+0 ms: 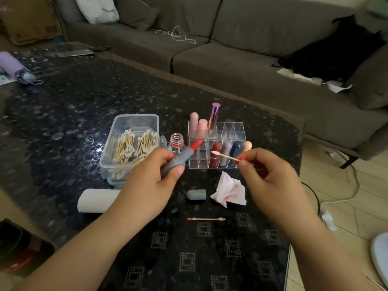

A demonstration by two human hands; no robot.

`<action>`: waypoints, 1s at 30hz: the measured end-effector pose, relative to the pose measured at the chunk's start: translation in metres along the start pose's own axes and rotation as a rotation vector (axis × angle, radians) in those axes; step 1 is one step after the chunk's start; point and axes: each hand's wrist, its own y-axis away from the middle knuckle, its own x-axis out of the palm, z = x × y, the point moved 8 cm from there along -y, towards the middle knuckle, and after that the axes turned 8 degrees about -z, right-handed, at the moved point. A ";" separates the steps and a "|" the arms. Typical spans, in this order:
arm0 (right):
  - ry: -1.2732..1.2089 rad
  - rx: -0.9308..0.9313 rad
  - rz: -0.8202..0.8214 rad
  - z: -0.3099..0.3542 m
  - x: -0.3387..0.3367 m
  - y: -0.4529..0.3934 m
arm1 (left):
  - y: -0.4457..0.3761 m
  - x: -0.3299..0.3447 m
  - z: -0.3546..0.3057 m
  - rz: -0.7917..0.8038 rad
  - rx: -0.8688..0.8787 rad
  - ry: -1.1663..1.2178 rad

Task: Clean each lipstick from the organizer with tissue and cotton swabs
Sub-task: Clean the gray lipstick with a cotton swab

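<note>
My left hand (pixel 155 177) grips an uncapped grey lipstick (pixel 182 156) with its red tip pointing up and to the right. My right hand (pixel 266 175) pinches a clean cotton swab (pixel 223 155), white tip aimed left toward the lipstick, a short gap between them. Behind both stands the clear acrylic organizer (pixel 231 131) holding several capped lipsticks. The grey cap (pixel 196 194) lies on the table beside a red-stained crumpled tissue (pixel 230 191). A used swab (pixel 206 219) with pink ends lies nearer me.
A clear box of cotton swabs (pixel 130 143) stands left of the organizer, with a small open bottle (pixel 176 142) between them. A tissue roll (pixel 95 200) lies under my left forearm. The dark patterned table (pixel 84 114) has a grey sofa (pixel 231 59) behind it.
</note>
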 end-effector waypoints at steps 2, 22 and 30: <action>-0.091 -0.004 0.008 0.007 -0.003 0.001 | 0.006 0.003 -0.010 0.092 -0.103 0.251; -0.064 -0.206 -0.076 0.046 -0.020 0.006 | 0.028 0.038 -0.029 0.189 -0.258 0.932; -0.008 -0.300 -0.143 0.061 -0.030 0.012 | 0.037 0.033 -0.041 0.240 -0.207 1.006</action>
